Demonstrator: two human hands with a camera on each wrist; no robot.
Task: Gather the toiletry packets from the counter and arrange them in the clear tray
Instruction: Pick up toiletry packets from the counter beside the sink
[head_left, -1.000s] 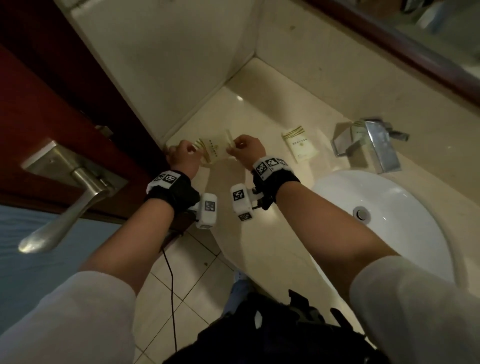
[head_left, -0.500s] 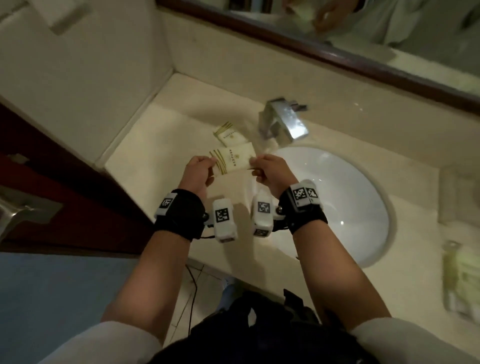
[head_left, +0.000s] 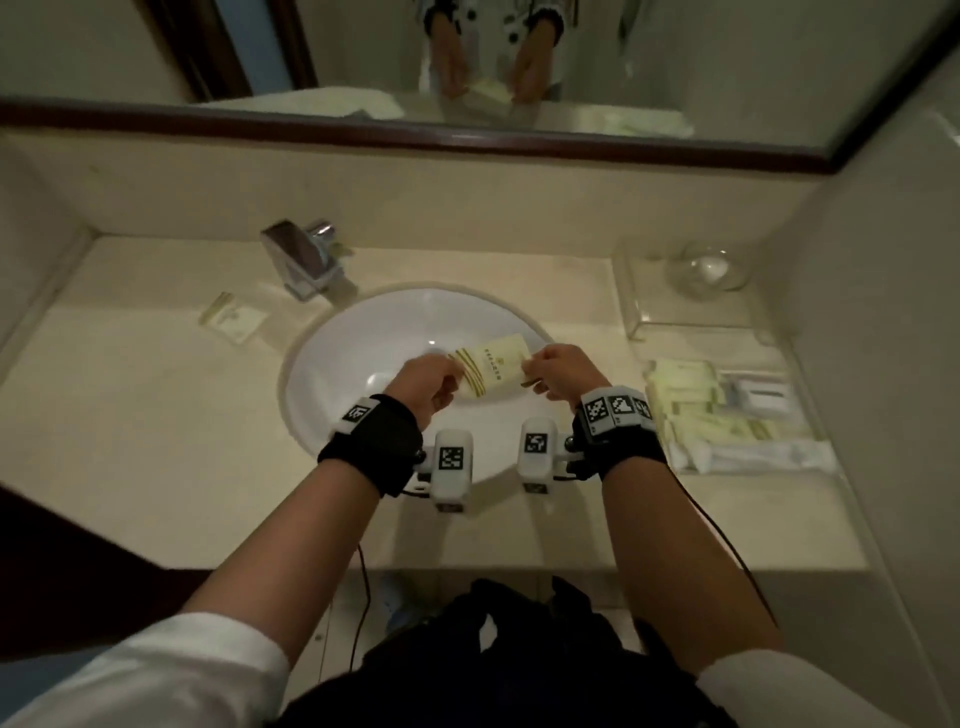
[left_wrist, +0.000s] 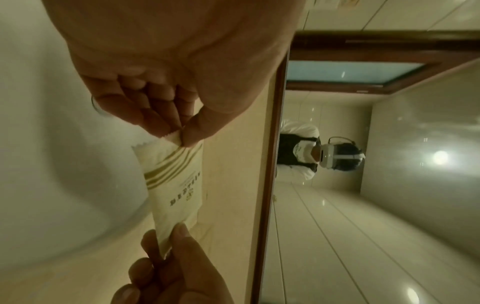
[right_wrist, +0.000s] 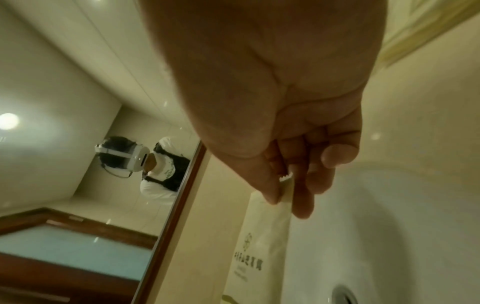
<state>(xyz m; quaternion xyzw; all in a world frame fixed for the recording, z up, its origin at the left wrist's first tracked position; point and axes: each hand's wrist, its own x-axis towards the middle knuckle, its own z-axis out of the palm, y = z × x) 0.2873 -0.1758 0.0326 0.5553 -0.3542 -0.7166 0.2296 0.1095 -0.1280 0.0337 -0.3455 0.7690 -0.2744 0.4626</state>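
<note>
In the middle of the head view, both hands hold one cream packet with gold stripes above the white sink. The left hand pinches the striped end between thumb and curled fingers; the left wrist view shows the thumb tip pressed on the packet's serrated edge. The right hand pinches the opposite end, its thumb and forefinger closed on the plain edge, as the right wrist view shows. The packet hangs stretched between the two hands, clear of the basin.

A second packet of the same kind lies flat on the tabletop at the left of the frame, near the chrome tap and well apart from the hands.

At the right of the frame sits the clear tray, holding several pale packets laid side by side, a white wrapped item along its near side, and a small white box toward its far right. Behind the tray, in the upper right, stands a clear box with a glass bowl in it.

A mirror with a dark wooden frame runs across the top of the picture and reflects the two hands and the packet.
</note>
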